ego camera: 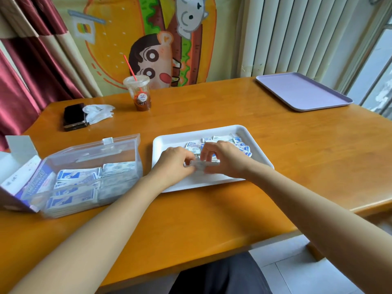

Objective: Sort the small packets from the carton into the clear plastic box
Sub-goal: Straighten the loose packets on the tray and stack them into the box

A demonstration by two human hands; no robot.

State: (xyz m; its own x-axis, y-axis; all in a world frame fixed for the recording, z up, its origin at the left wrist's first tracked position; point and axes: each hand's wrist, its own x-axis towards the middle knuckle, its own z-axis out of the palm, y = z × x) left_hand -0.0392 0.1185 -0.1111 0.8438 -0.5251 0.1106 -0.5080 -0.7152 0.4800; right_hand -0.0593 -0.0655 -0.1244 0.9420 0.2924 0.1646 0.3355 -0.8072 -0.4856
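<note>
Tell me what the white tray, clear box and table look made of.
White tray: matte plastic or melamine by the look, moulded rounded rim, no glare. Clear box: see-through, slightly frosted plastic; packets show through its wall. Table: varnished wood, plank seams and glossy window reflections.

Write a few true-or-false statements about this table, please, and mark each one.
Both the left hand and the right hand hold a stack of packets over the white tray. True.
The clear plastic box is empty. False: the clear plastic box holds rows of packets.
A cup with a red straw stands on the table. True.
Loose packets lie on the lilac tray. False: the loose packets lie in the white tray; the lilac tray shows none.
The carton stands right of the white tray. False: the carton lies left of the clear plastic box.
</note>
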